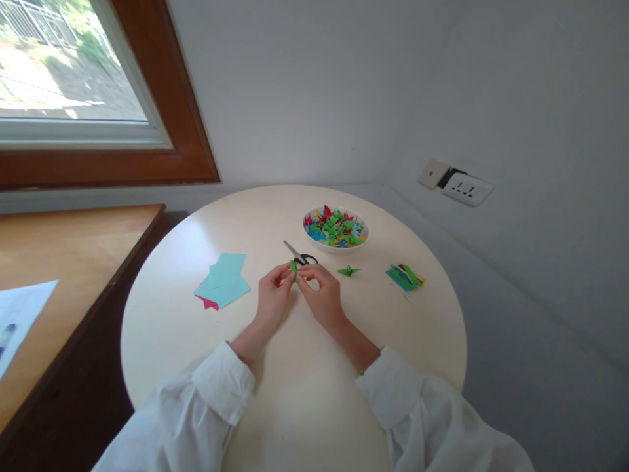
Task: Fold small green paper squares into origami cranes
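Note:
Between my fingertips is a small piece of folded green paper (293,267), standing on end above the middle of the table. My left hand (275,292) pinches it from the left side. My right hand (322,295) closes on it from the right with thumb and forefinger. Just behind my hands lie scissors (293,250) with black handles, partly hidden by my fingers. To the right of my right hand a finished green paper crane (348,271) rests on the table. Farther back, a white bowl (339,249) holds many small paper cranes in red, green, blue and yellow.
On the round white table (167,328), light blue paper sheets (223,282) overlap a red piece (210,304) at left. Coloured paper strips (405,277) lie stacked at right. A wooden desk (88,242) stands at the left, and a wall socket (466,188) is on the right wall.

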